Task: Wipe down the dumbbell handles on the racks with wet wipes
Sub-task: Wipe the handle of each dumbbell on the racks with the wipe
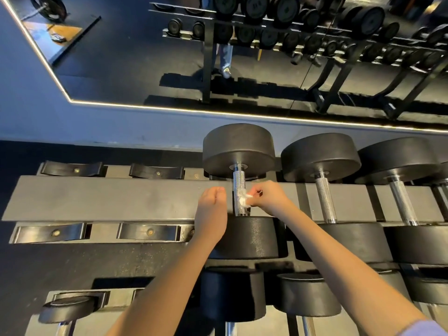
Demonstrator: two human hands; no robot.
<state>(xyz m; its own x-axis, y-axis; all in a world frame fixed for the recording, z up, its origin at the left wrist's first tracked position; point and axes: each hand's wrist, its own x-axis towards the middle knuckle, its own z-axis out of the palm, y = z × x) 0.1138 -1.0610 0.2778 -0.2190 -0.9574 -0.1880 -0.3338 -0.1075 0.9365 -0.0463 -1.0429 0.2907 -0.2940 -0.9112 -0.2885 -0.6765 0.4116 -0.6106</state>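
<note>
A black dumbbell with a knurled chrome handle (238, 183) lies on the top rack (109, 197), its far head (238, 146) toward the wall. My right hand (269, 198) pinches a small white wet wipe (243, 198) against the right side of that handle. Just left of the handle is my left hand (212, 204), fingers loosely curled, holding nothing; whether it touches the handle I cannot tell. Two more dumbbells' handles (326, 197) (402, 202) lie to the right on the same rack.
Empty black saddles (72, 168) (149, 231) line the rack's left part. A lower tier holds more dumbbells (232, 294) (308, 294) (70, 309). A wall mirror (145, 57) behind reflects further racks and a person's legs.
</note>
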